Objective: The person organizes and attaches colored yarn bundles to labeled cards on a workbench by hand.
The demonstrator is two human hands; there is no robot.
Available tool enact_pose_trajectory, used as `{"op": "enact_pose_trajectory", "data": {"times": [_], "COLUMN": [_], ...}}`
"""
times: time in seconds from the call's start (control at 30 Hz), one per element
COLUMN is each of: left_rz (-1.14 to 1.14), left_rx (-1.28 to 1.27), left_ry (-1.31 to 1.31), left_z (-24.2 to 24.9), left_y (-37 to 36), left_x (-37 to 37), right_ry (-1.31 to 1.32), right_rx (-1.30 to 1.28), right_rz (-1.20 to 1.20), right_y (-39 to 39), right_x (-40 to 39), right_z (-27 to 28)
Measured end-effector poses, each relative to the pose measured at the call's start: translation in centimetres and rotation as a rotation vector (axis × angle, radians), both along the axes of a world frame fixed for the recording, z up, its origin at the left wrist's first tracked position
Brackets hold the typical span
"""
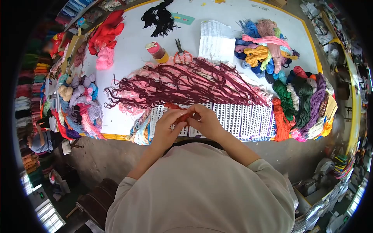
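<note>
At the table's near edge, my left hand (170,125) and my right hand (206,122) are close together with bent fingers. Both are closed on a small bunch of red-orange thread (182,115), partly hidden by the fingers. Under and around them lie white cards with rows of punched holes (237,121). Just beyond the cards spreads a long pile of dark maroon thread lengths (175,83) over pink thread (145,73). Scissors with red handles (181,54) lie behind that pile, beside a pink-and-yellow container (156,51).
Skeins of mixed colours sit at the left (81,101), back right (268,48) and right (305,101). Red skeins (107,33), black thread (158,19) and a printed sheet (216,40) lie farther back on the white table (116,126). Another person (40,141) is at far left.
</note>
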State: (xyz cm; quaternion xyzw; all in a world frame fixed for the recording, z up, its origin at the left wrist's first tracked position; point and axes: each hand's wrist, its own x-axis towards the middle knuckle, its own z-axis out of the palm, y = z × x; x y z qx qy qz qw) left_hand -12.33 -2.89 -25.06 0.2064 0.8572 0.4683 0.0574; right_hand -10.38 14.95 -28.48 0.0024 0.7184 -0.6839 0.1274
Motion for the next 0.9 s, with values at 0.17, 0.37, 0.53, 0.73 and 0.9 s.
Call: {"op": "enact_pose_trajectory", "data": {"times": [0.17, 0.37, 0.53, 0.73, 0.9], "left_rz": [-0.006, -0.069, -0.060, 0.019, 0.016], "left_rx": [0.110, 0.068, 0.163, 0.042, -0.017], "left_ry": [-0.217, -0.231, -0.329, 0.010, 0.135], "left_z": [-0.6, -0.9, -1.0, -1.2, -1.3], "left_y": [-0.4, -0.8, -1.5, -0.7, -0.6], "left_x": [0.4, 1.2, 1.8, 2.7, 2.8], "right_ry": [-0.062, 0.031, -0.466, -0.399, -0.124], "right_rx": [-0.103, 0.198, -0.547, -0.576, -0.233], "right_rz": [-0.021, 0.072, -0.099, -0.123, -0.077], "right_y": [-0.2, -0.5, -0.5, -1.4, -1.8], "right_x": [0.9, 2.0, 2.5, 3.3, 4.2], "right_z": [0.1, -1.4, -2.5, -1.0, -2.1]}}
